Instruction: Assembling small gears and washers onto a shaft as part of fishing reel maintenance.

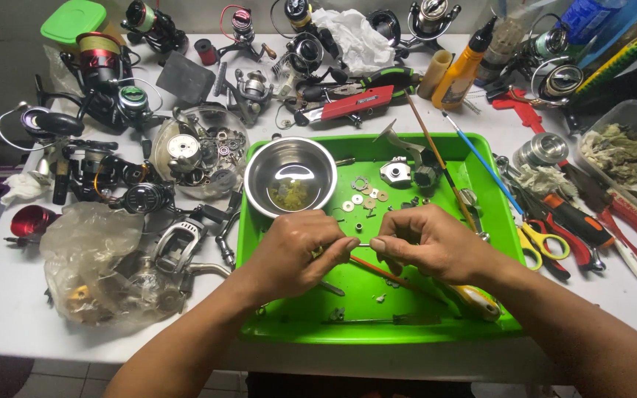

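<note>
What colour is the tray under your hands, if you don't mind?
The tray is bright green, seen clearly in the head view.

White table (pixel 9 295) — green tray (pixel 495 243), fishing reels (pixel 105 103), scissors (pixel 547 243)

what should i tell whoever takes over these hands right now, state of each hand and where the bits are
Left hand: fingers pinched on one end of a thin metal pin, over the green tray.
Right hand: fingers pinched on the pin's other end.
In the tray: steel bowl with yellowish residue at upper left; small washers laid out beside it; a grey reel part behind them; brushes lying across the right side.
Done: a reel looks stripped, its small parts set out in the tray.
Left: the pin is in hand, not set down; the washers and reel part lie loose.
</note>
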